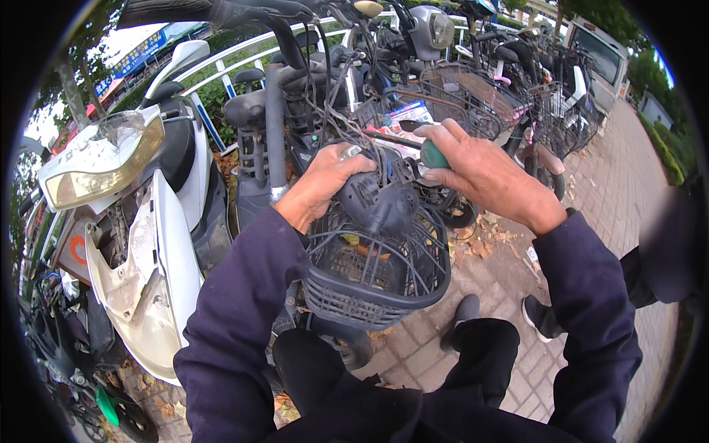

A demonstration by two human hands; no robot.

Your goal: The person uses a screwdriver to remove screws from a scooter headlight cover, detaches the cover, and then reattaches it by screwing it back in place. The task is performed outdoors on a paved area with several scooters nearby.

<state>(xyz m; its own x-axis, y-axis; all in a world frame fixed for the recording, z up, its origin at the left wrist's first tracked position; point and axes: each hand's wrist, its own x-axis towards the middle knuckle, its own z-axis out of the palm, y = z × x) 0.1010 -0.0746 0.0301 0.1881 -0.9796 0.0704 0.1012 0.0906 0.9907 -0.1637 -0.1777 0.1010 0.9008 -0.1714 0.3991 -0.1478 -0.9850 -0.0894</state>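
My right hand [476, 170] is closed round the green handle of a screwdriver [434, 155]. Its dark shaft points left, over the wires at the top of a black plastic headlight housing [384, 203]; the tip is hard to make out among the cables. My left hand [325, 181] grips the left side of that housing, thumb and fingers at its upper edge. Loose dark cables [325, 88] rise above the housing. Below it, a black plastic basket [377, 303] holds several thin cables and a few dry leaves.
A white scooter [148, 273] with a broken front panel stands close on my left. Bicycles with wire baskets [557, 118] crowd the far right, before a white van [598, 55]. Another person's shoe [543, 317] is on the brick pavement [591, 214] at right.
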